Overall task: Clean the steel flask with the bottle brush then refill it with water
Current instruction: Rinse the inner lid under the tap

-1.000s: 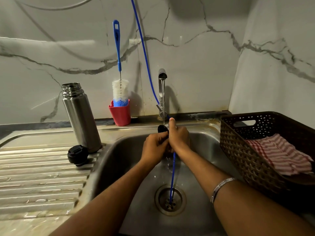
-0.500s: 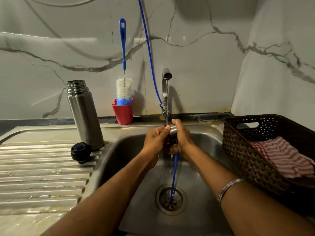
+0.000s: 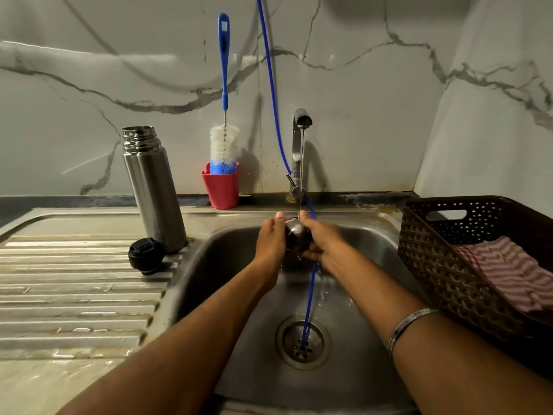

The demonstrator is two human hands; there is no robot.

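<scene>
The steel flask (image 3: 154,187) stands upright and uncapped on the drainboard left of the sink basin (image 3: 227,265). Its black stopper (image 3: 146,255) lies by its base. The bottle brush (image 3: 224,115), blue-handled with white bristles, stands head down in a red cup (image 3: 222,188) at the wall. Over the basin, my left hand (image 3: 270,239) and my right hand (image 3: 324,244) together hold a small steel and black lid cup (image 3: 294,232) under the stream from the tap (image 3: 300,124). Most of the cup is hidden by my fingers.
A thin blue hose (image 3: 270,79) runs down the wall, past my hands and into the drain (image 3: 303,342). A brown woven basket (image 3: 454,256) with a red-striped cloth (image 3: 508,271) sits at the sink's right edge. The ribbed drainboard (image 3: 74,295) is wet.
The cup has turned between my hands, from its black side up to its steel side under the stream. The hands stayed under the tap, and flask, stopper and brush have not moved.
</scene>
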